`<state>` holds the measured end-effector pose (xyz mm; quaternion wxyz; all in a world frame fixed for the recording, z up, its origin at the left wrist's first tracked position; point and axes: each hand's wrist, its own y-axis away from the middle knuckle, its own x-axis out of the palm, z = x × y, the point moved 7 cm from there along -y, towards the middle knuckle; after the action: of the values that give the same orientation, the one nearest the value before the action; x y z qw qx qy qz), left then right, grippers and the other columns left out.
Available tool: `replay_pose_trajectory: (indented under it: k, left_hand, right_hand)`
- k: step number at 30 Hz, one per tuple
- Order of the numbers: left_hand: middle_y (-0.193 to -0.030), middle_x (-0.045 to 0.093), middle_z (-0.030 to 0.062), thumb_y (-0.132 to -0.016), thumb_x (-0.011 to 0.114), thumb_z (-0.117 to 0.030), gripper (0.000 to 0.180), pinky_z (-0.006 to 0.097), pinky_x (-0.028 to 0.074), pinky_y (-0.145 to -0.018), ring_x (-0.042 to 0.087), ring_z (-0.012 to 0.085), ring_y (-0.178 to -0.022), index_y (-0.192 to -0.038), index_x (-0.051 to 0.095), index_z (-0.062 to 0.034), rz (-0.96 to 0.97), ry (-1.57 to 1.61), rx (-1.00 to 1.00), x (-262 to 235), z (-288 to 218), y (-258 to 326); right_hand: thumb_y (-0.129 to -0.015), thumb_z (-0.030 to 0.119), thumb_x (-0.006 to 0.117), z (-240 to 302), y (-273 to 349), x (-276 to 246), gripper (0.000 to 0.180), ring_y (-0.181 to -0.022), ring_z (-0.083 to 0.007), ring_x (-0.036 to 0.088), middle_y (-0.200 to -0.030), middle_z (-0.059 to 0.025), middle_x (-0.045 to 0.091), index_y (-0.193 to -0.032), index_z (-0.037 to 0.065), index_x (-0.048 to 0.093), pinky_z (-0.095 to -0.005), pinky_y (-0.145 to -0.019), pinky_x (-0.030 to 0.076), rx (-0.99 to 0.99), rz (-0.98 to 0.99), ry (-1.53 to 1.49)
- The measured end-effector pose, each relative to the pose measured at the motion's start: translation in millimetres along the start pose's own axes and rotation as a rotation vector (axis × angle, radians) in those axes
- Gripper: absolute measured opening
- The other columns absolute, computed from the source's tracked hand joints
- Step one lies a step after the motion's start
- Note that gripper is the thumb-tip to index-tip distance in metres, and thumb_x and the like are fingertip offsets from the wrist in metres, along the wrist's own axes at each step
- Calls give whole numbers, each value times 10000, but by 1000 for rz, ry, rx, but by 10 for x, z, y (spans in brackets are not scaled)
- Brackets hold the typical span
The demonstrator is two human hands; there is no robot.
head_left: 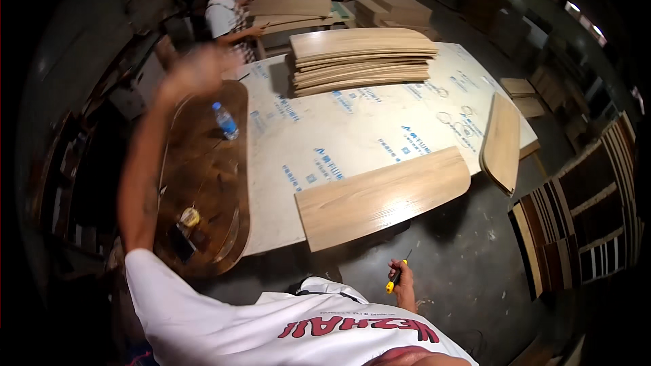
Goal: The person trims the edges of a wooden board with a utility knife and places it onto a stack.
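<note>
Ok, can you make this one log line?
left hand: outstretched, blurred | right hand: holding screwdriver | front board: lying on white table

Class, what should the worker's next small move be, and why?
Probably lower the raised, blurred left hand to steady the pale wood-grain board: it overhangs the near edge of the blue-printed white table while the right hand holds a thin-tipped black-and-yellow tool.

Left arm (139, 186): bare, reaching out from 8 o'clock up past 9, ending in a raised left hand (196, 73) at 10 o'clock, blurred, finger pose unreadable. Right hand (403, 276): low at 5 o'clock, well apart from the left, fingers curled in a closed grip, bare right wrist (406, 298) directly below, forearm mostly hidden.
</note>
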<state>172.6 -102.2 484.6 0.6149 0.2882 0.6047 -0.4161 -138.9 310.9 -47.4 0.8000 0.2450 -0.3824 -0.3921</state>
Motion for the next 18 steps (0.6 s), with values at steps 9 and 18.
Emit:
replay_pose_trajectory:
  k: [9, 18]
  left_hand:
    - [-1187, 613, 149, -940, 536, -443, 464, 400, 420, -962, 550, 265, -1101, -1228, 615, -88, 648, 809, 344, 1552, -820, 558]
    - [-1067, 665, 177, -942, 485, -521, 557, 406, 489, -812, 623, 281, -911, -1194, 622, -43, 503, 430, -253, 2044, 323, -379]
  right_hand:
    - [-766, 254, 575, 247, -377, -646, 348, -566, -153, 495, -819, -81, 614, -1027, 25, 594, -256, -502, 407, 85, 119, -109]
    - [-813, 248, 507, 998, -402, -405, 370, -629, -153, 493, -849, -35, 563, -1116, 36, 526, -269, -560, 411, -73, -14, -91]
